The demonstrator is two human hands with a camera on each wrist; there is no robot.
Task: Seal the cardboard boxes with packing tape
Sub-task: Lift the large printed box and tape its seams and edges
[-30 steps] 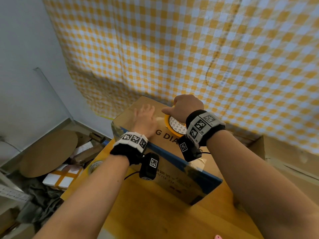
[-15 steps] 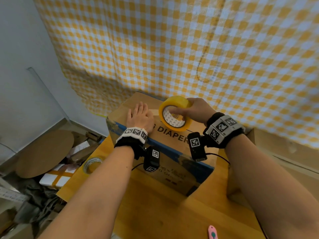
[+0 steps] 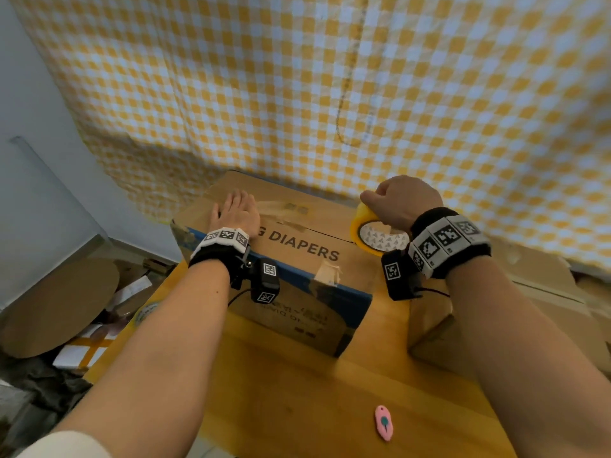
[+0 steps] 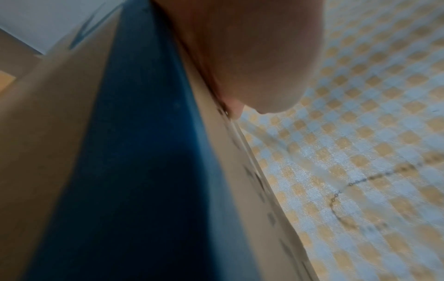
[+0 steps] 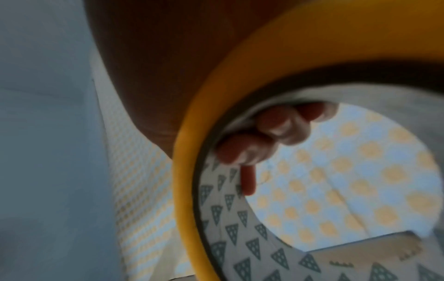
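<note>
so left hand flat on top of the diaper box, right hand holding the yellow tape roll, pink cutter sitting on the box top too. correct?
Not quite: the pink cutter lies on the wooden table in front of the diaper box, as the head view shows. The left hand is flat on top; the right hand holds the yellow tape roll.

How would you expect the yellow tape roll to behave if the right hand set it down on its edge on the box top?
The yellow tape roll is a round hoop with a hollow core, so it would probably roll. The right hand hooks its fingers through the core, which suggests it is light. It looks stiff, keeping its shape in that grip above the cardboard box.
</note>
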